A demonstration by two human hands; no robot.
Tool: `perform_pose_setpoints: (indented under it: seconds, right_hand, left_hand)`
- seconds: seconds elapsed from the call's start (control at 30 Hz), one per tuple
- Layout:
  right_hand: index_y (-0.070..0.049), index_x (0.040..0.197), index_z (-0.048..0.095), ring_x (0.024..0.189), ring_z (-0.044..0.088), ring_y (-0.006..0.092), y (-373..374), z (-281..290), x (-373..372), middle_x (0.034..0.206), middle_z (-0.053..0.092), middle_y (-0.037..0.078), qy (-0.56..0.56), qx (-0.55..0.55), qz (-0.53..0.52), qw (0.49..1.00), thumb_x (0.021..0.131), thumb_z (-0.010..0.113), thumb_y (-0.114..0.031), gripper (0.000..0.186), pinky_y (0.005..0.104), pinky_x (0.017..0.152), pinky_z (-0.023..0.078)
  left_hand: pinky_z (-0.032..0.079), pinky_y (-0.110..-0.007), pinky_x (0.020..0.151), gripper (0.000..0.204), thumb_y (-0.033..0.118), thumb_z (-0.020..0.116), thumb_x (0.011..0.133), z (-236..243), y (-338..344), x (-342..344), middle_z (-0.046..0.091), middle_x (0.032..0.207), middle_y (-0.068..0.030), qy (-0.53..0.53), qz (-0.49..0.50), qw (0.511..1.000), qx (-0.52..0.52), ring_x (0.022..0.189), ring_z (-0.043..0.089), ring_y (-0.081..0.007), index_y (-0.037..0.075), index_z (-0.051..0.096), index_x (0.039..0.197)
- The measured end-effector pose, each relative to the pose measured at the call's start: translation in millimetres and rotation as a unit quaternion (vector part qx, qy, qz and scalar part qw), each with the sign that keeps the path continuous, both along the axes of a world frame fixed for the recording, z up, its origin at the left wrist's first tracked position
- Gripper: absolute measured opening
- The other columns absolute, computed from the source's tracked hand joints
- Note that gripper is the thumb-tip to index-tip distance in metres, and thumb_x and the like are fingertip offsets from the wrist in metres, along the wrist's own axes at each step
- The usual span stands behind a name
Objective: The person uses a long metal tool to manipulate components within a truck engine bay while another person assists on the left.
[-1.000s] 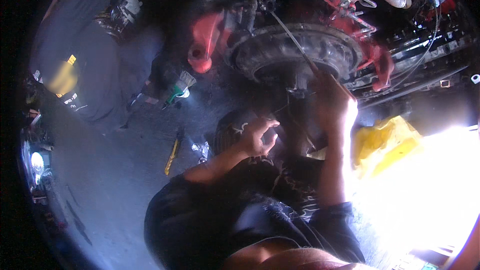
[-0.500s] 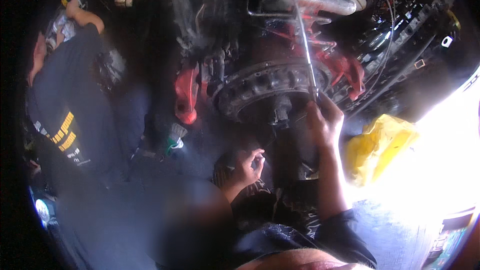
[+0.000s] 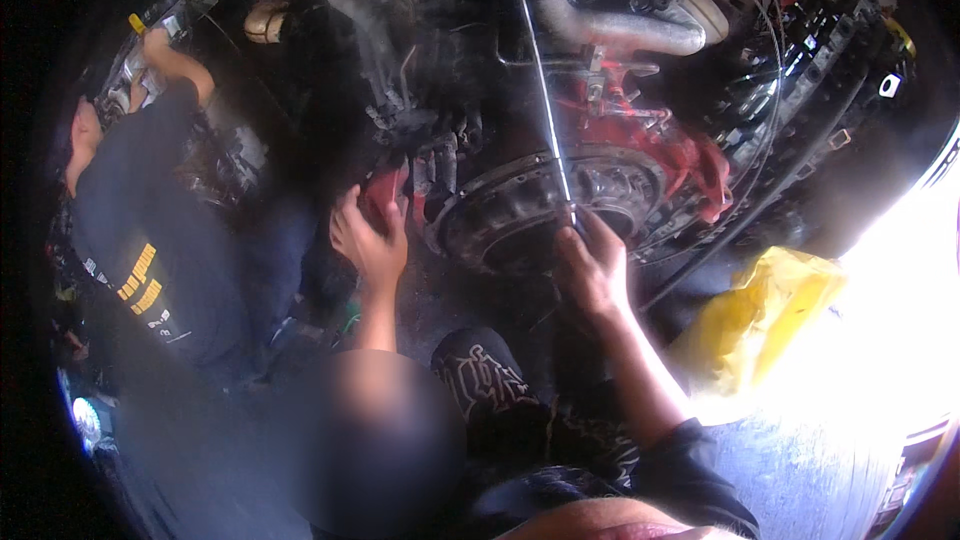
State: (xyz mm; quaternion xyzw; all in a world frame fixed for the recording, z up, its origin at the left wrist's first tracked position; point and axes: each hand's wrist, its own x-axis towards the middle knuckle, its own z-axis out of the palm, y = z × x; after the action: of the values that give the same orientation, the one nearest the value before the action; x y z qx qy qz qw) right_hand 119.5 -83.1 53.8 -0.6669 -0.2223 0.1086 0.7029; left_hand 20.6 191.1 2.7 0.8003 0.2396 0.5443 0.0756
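My right hand (image 3: 597, 265) is closed round the lower end of a long, slim silver metal bar (image 3: 548, 105). The bar slants up and slightly left, and its far end lies among dark parts. Behind that hand sits a round, dark, ribbed metal housing (image 3: 480, 202), with red metal (image 3: 690, 150) along its right side. At the housing's left, my left hand (image 3: 370, 250) has its fingers curled about the lower end of a red metal bracket (image 3: 385, 187). The hand covers most of that end.
Another person in a dark shirt (image 3: 165, 230) works at the left, arms raised. A bent silver pipe (image 3: 630, 32) crosses above the housing. Cables (image 3: 775, 70) hang at the right. A yellow plastic bag (image 3: 770, 315) lies at the right beside bright glare. Dark printed cloth (image 3: 480, 370) shows below.
My left hand has moved up and left from the middle to the red bracket. My right hand has shifted left and a little down, still holding the bar, which now leans farther left.
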Motion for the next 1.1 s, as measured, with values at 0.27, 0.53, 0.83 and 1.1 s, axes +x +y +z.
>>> perform_pose_setpoints:
  seconds: [0.27,0.53,0.83,1.1]
  right_hand:
    - [0.004,0.125,0.054,0.072,0.051,0.0073,36,-9,2,0.078,0.059,0.001,-0.025,-0.075,-0.022,0.997,0.096,0.056,-0.031,0.044,0.0242,0.064,0.045]
    - [-0.002,0.124,0.052,0.05,0.043,0.0058,84,-11,12,0.064,0.046,-0.004,0.085,0.118,0.018,0.989,0.099,0.053,-0.033,0.04,0.0218,0.045,0.037]
    - [-0.002,0.115,0.053,0.062,0.045,0.0051,143,-52,7,0.07,0.049,-0.002,0.094,0.123,-0.019,0.988,0.098,0.054,-0.035,0.037,0.0211,0.053,0.039]
    - [-0.002,0.105,0.056,0.059,0.053,0.009,137,-93,46,0.076,0.055,0.001,-0.046,0.061,-0.091,0.993,0.096,0.054,-0.04,0.039,0.0239,0.051,0.044]
  left_hand:
    - [0.022,-0.063,0.104,0.077,0.05,0.057,0.086,-2,9,16,0.038,0.14,-0.0264,0.092,0.087,0.992,-0.025,0.131,0.032,-0.0459,0.003,0.031,0.14]
    - [0.023,-0.062,0.104,0.076,0.052,0.057,0.086,-8,10,18,0.04,0.139,-0.0254,0.089,0.092,0.99,-0.051,0.13,0.034,-0.0466,0.002,0.034,0.138]
    - [0.023,-0.06,0.104,0.076,0.047,0.061,0.085,-6,21,11,0.04,0.14,-0.0247,0.087,0.082,0.991,-0.062,0.131,0.032,-0.0448,0.005,0.033,0.141]
    - [0.026,-0.06,0.103,0.074,0.05,0.061,0.085,-7,17,11,0.041,0.139,-0.0234,0.062,0.072,0.992,-0.089,0.129,0.035,-0.0446,0.005,0.036,0.14]
